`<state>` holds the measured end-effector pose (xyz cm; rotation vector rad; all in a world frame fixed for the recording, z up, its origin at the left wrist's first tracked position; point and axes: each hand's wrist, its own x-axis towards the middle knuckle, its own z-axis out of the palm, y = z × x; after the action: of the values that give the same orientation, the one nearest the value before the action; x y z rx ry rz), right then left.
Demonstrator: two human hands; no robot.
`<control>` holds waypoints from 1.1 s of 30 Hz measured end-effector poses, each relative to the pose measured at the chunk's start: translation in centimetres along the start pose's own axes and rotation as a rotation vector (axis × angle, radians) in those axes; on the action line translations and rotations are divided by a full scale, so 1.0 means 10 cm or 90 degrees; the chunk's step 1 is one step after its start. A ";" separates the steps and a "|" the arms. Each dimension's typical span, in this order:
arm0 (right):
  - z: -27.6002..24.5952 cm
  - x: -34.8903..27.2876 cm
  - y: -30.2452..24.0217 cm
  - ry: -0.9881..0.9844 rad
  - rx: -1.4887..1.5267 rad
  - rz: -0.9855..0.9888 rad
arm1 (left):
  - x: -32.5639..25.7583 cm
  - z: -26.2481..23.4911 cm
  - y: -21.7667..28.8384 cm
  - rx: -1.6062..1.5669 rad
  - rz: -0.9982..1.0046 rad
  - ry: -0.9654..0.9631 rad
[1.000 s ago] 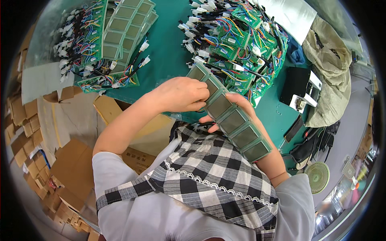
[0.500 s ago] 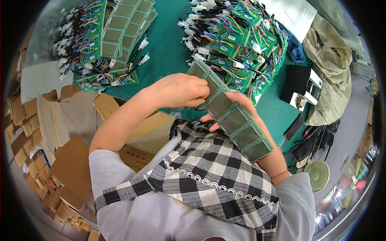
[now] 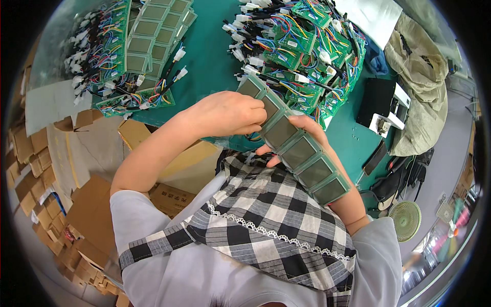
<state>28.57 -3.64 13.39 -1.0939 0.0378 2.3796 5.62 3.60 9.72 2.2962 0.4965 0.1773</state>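
A long green circuit-board strip (image 3: 300, 153) with a row of grey square screens lies slantwise in front of my body. My right hand (image 3: 308, 127) grips it from beneath, thumb over its right edge and fingertips showing past its left edge. My left hand (image 3: 230, 113) is closed, its bent fingers against the strip's upper left edge; what they pinch is hidden. A few coloured wires (image 3: 254, 136) peek out under the left hand. Just beyond the strip lies a heap of green circuit boards (image 3: 296, 51) with coloured wires and white connectors.
At the left of the green table (image 3: 212, 30) are stacked screen strips (image 3: 153, 30) and wired boards (image 3: 112, 46). On the right are a black-and-white device (image 3: 381, 107), a crumpled beige sack (image 3: 419, 87) and a small green fan (image 3: 405, 221). Cardboard boxes (image 3: 92, 215) stand lower left.
The view has shifted very slightly. Both hands and the strip keep nearly the same place and grip.
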 end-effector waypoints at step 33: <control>0.05 0.02 -0.03 -0.014 -0.069 -0.023 | -0.10 -0.01 0.01 -0.126 -0.099 0.015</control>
<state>28.29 -3.15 13.63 -1.1084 -0.1182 2.3841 4.69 3.22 9.87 2.0553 0.6378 0.1702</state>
